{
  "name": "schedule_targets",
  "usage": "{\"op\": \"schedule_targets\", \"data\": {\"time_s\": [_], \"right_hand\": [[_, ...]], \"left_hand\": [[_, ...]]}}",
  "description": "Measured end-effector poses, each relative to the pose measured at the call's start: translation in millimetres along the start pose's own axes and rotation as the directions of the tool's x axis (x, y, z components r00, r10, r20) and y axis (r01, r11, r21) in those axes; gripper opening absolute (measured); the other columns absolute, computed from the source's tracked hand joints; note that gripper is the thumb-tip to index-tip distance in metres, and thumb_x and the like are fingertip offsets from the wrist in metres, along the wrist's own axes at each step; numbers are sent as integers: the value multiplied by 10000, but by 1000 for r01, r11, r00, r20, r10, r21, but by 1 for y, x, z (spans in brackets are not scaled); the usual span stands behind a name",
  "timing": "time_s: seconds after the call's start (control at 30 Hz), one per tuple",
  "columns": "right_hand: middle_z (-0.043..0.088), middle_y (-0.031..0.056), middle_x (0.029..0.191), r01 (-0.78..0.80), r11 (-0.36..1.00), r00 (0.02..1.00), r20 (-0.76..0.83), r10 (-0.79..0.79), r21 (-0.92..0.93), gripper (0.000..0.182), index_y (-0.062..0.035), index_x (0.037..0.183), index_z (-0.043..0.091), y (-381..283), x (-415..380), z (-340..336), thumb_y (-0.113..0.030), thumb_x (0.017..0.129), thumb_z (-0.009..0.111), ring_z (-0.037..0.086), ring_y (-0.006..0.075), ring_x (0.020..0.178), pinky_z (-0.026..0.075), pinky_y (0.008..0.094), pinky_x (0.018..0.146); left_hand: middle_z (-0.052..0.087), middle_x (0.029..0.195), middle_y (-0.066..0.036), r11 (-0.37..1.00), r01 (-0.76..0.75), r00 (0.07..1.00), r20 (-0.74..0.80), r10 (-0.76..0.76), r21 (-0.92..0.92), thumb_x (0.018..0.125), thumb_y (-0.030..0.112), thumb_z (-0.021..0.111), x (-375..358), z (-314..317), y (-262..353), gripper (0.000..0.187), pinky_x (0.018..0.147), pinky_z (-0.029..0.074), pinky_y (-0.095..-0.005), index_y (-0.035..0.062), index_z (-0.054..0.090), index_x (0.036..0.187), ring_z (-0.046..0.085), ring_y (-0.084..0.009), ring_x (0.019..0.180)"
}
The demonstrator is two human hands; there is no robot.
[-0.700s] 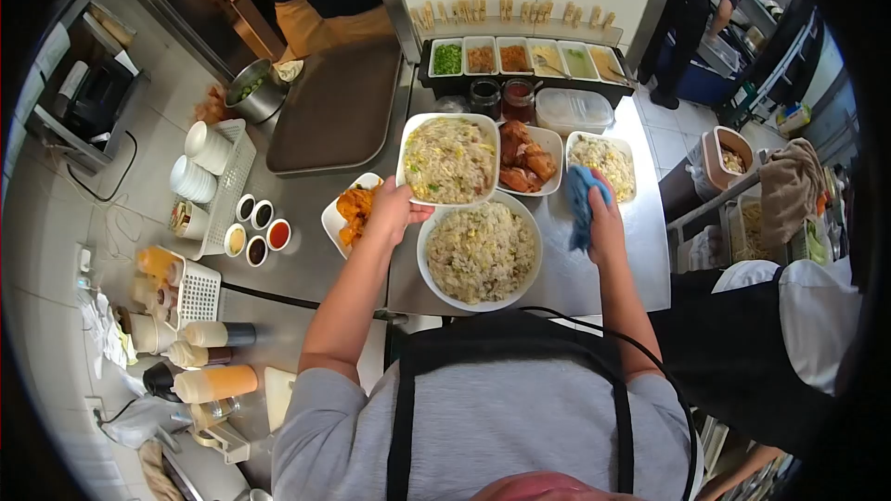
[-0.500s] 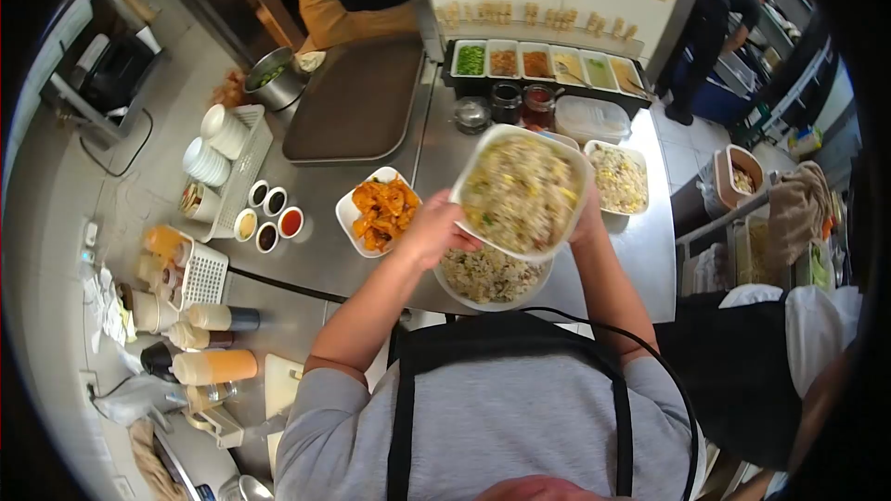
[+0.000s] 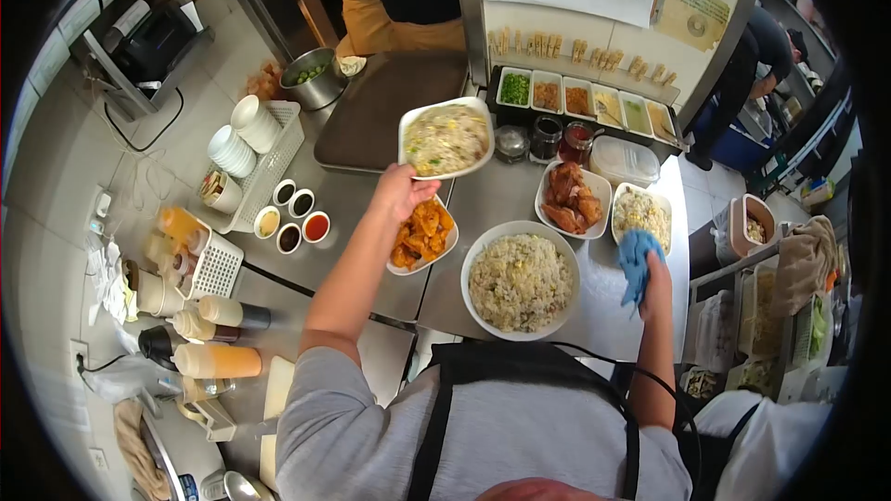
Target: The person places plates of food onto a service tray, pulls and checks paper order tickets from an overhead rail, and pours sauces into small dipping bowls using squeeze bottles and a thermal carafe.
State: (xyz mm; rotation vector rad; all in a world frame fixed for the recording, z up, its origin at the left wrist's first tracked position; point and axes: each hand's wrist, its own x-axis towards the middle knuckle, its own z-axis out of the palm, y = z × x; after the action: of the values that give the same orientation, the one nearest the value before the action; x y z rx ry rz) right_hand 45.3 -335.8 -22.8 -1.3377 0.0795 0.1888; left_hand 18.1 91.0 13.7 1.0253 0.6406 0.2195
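Note:
My left hand (image 3: pixel 408 193) grips the near-left edge of a white square bowl of fried rice (image 3: pixel 446 139), raised over the steel counter. Beneath and near it is a white bowl of orange-coated pieces (image 3: pixel 422 236). At the right, my right hand (image 3: pixel 655 283) is closed on a blue cloth (image 3: pixel 639 266), which overlaps the near side of another square bowl of fried rice (image 3: pixel 642 213). A large round bowl of fried rice (image 3: pixel 522 282) stands between my arms. Behind it is a white bowl of browned chicken (image 3: pixel 572 200).
Sauce cups (image 3: pixel 316 226) and a white basket (image 3: pixel 271 173) stand left. A brown tray (image 3: pixel 376 116), jars (image 3: pixel 546 136) and topping containers (image 3: pixel 580 100) line the back. Squeeze bottles (image 3: pixel 218 361) are at lower left. Other people stand beyond the counter and at the right.
The raised rice bowl has moved left and back, now in my left hand alone. My right hand has let go of it and moved right, now holding a blue cloth. The chicken bowl is uncovered.

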Motion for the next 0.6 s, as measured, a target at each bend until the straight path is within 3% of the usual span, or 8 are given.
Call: {"op": "schedule_targets", "data": {"time_s": [0.07,0.1,0.13,0.2,0.23,0.37,0.5,0.6], "right_hand": [[565,85,879,87,924,979,-139,-148,-371,312,5,1011,499,22,-11,-24,-234,811,493,540,147,765,439,273,687],[539,151,963,20,824,985,-129,-112,-566,359,36,1054,458,44,-11,-49,-204,792,514,533,216,853,420,315,769],[508,185,1005,105,626,949,-111,-296,-773,353,44,1021,460,98,-1,-89,-201,779,534,503,263,920,382,357,819],[495,195,968,275,345,827,38,-561,-898,369,20,1002,478,94,-25,-68,-159,701,594,483,336,902,374,369,816],[494,185,940,326,241,804,133,-580,-914,360,-21,987,498,86,-28,-55,-143,666,605,485,341,877,390,365,788],[500,149,939,267,298,825,58,-562,-917,305,-61,962,516,80,-26,-35,-131,674,587,498,318,862,407,365,746],[498,148,940,261,256,823,76,-563,-931,295,-53,960,513,78,-27,-32,-128,682,579,499,316,861,407,364,748],[495,157,942,270,239,819,92,-566,-933,296,-43,963,508,77,-27,-31,-125,686,575,497,320,865,406,365,750]], "left_hand": [[509,904,-231,1000,8,994,-106,-8,2,777,12,324,28,-12,6,226,546,539,-347,-44,338,996,590,-292,703],[508,913,-226,998,33,988,-147,-40,-52,784,10,317,49,-20,7,243,558,538,-348,-50,338,1018,585,-289,726],[506,922,-221,990,58,980,-183,-80,-125,791,8,309,71,-28,3,259,571,537,-349,-57,338,1041,580,-285,750],[534,878,-221,978,-13,982,-189,-27,-207,801,23,319,111,-35,-8,297,544,526,-343,-69,355,1082,589,-297,677],[546,861,-209,971,-38,969,-247,-22,-237,795,0,331,125,-31,-10,299,546,530,-350,-59,377,1085,586,-281,652],[507,919,-207,906,-81,832,-528,-168,-415,755,-34,410,152,-2,-10,363,556,530,-386,-13,262,1086,573,-271,615],[475,953,-211,867,-85,854,-484,-191,-491,762,1,416,177,9,-37,418,568,528,-382,4,202,1122,567,-281,632],[465,963,-202,828,-15,973,-198,-116,-560,770,34,412,188,1,-55,502,609,520,-400,16,141,1192,564,-292,684]]}}
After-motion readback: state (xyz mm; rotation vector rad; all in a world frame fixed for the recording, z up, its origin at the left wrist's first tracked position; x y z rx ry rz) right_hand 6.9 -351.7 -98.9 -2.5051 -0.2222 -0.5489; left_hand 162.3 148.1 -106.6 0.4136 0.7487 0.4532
